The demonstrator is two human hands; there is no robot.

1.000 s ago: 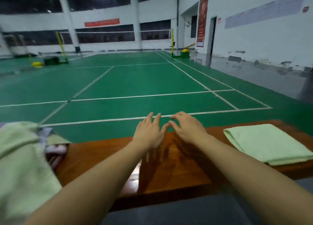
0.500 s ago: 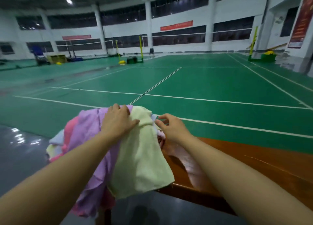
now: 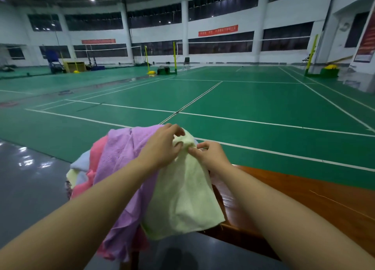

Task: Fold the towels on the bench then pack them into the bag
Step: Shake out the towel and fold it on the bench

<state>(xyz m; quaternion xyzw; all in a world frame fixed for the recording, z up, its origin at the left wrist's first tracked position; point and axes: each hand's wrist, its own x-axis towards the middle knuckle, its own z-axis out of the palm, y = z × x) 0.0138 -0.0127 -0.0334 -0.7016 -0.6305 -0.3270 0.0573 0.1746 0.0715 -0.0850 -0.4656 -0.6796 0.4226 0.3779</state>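
Both grips pinch the pale yellow towel (image 3: 182, 198)'s top edge: left hand (image 3: 162, 148), right hand (image 3: 211, 156), atop the pile at the counter (image 3: 304, 198)'s end.

Red wall banners (image 3: 218, 30) have text, too blurry to read

Your single head-worn wide-angle view looks forward and down from close above your own hands at the near end of the wooden bench (image 3: 304, 198), with the green court (image 3: 243, 99) stretching far behind.
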